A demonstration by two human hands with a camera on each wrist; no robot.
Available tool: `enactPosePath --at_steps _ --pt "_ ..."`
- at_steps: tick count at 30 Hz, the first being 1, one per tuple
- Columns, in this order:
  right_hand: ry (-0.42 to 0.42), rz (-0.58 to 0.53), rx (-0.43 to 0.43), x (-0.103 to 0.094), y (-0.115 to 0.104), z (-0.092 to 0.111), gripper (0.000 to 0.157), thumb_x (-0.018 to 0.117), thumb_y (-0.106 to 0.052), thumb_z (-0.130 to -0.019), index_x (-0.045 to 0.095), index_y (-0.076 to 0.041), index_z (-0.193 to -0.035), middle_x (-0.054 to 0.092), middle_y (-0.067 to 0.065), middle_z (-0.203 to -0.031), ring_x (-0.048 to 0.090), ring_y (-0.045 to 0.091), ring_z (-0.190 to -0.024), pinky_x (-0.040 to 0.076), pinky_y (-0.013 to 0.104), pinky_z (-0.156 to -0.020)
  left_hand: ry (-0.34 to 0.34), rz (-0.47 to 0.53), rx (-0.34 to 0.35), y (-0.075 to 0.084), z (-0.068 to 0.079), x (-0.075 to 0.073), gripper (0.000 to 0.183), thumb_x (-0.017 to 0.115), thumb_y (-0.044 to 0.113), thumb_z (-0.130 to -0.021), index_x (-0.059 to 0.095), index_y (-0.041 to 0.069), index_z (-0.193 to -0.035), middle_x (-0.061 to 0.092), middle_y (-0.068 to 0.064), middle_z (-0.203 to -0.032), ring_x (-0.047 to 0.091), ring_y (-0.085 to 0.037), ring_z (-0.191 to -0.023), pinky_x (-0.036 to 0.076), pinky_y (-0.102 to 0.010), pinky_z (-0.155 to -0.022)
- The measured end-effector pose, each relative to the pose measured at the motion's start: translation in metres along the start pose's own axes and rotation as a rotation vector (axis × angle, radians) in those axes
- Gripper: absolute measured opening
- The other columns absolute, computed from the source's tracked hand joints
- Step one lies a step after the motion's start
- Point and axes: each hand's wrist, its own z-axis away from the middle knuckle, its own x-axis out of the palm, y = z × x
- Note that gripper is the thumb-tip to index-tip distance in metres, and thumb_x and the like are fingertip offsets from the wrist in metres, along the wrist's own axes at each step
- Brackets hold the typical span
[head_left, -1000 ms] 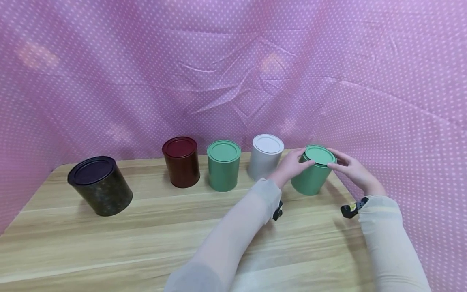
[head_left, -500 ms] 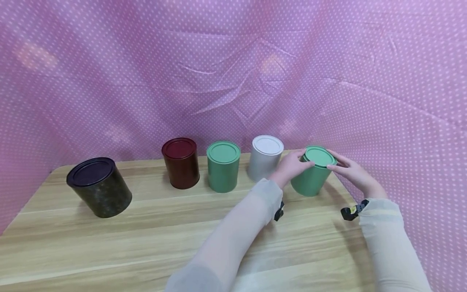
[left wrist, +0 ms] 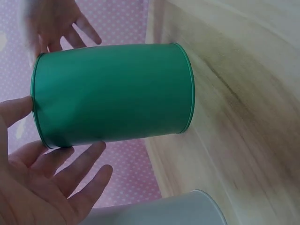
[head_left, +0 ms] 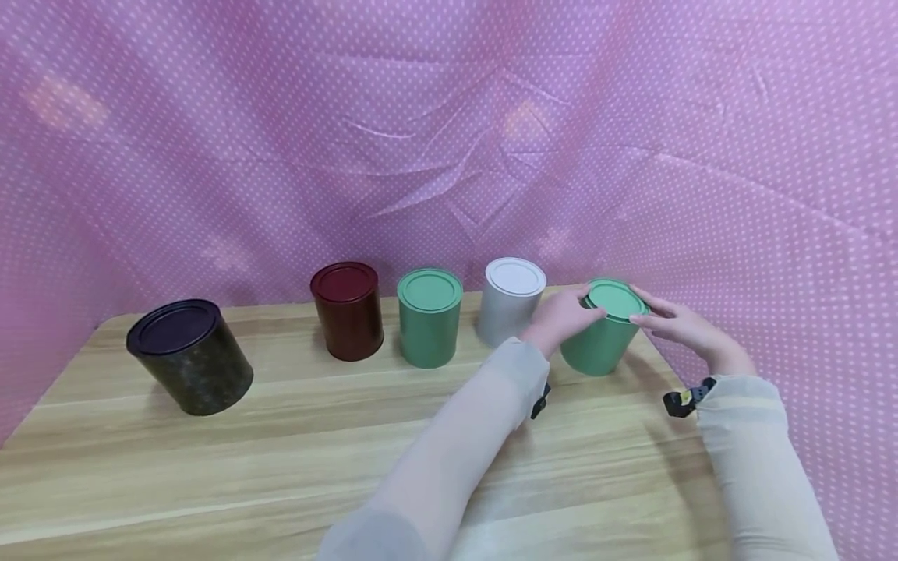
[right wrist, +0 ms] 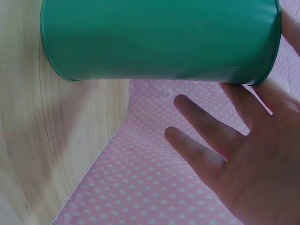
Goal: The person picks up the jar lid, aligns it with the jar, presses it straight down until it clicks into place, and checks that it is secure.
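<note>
At the right of the table stands a green can with a flat green lid. My left hand grips the lid's rim from the left, thumb at the near edge. From the other side my right hand holds the rim between thumb and fingers. A thin dark line shows beneath the lid's near edge. In the left wrist view the can's green wall lies between both hands. The right wrist view has two straight, spread fingers off the wall, while other fingertips touch it near the rim.
A white can stands just left of my left hand. Farther left are another green can, a dark red can and a wide black can, all lidded. A pink dotted cloth hangs behind the wooden table.
The dark gap under the lid's near edge narrowed from one second ago. My right wrist has shifted slightly to the right; both hands stay at the lid.
</note>
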Motion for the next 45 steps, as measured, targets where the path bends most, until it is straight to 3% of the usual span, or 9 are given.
enactPosePath --at_steps 7,12,18,25,33,45 --pt "0.004 -0.002 -0.003 -0.002 0.004 0.005 0.075 0.05 -0.041 -0.099 0.005 -0.022 -0.156 0.007 0.025 -0.16 0.018 0.053 -0.14 0.023 0.066 -0.11 0.069 0.052 -0.039 0.002 0.001 0.013 0.058 0.062 0.055 -0.087 0.048 0.04 -0.14 0.051 0.016 -0.142 0.051 -0.011 -0.129 0.043 -0.036 -0.105" --pt "0.004 -0.026 -0.026 -0.001 0.01 0.002 0.076 0.051 -0.04 -0.099 0.005 -0.021 -0.156 0.008 0.024 -0.16 0.023 0.053 -0.139 0.023 0.066 -0.11 0.097 0.026 -0.085 0.005 0.002 0.014 0.057 0.062 0.057 -0.086 0.047 0.045 -0.139 0.052 0.018 -0.14 0.054 -0.013 -0.126 0.046 -0.036 -0.099" --pt "-0.006 -0.07 -0.068 0.0 0.011 -0.003 0.074 0.05 -0.035 -0.1 0.005 -0.016 -0.156 0.007 0.025 -0.16 0.018 0.051 -0.141 0.022 0.065 -0.112 0.098 -0.024 -0.142 0.01 0.003 0.013 0.055 0.061 0.058 -0.085 0.047 0.048 -0.137 0.054 0.018 -0.138 0.057 -0.014 -0.122 0.047 -0.034 -0.091" --pt "0.001 -0.087 -0.095 0.001 0.012 -0.002 0.073 0.049 -0.035 -0.101 0.005 -0.016 -0.156 0.008 0.025 -0.16 0.021 0.051 -0.14 0.022 0.065 -0.111 0.114 -0.009 -0.092 0.008 0.005 0.014 0.056 0.06 0.058 -0.087 0.046 0.045 -0.14 0.054 0.016 -0.139 0.057 -0.014 -0.123 0.048 -0.035 -0.094" --pt "0.001 -0.11 -0.124 0.004 0.022 -0.001 0.072 0.047 -0.034 -0.102 0.004 -0.016 -0.157 0.008 0.026 -0.159 0.018 0.051 -0.141 0.025 0.063 -0.111 0.147 0.128 -0.097 0.006 0.011 0.023 0.055 0.065 0.054 -0.085 0.05 0.045 -0.138 0.056 0.014 -0.137 0.055 -0.016 -0.125 0.044 -0.041 -0.101" --pt "-0.018 -0.167 -0.129 0.009 0.019 0.0 0.072 0.045 -0.032 -0.103 0.001 -0.017 -0.157 0.005 0.026 -0.16 0.013 0.05 -0.143 0.021 0.062 -0.113 0.117 0.112 -0.112 0.004 0.008 0.019 0.055 0.065 0.055 -0.085 0.05 0.045 -0.137 0.057 0.017 -0.136 0.056 -0.014 -0.124 0.045 -0.04 -0.1"
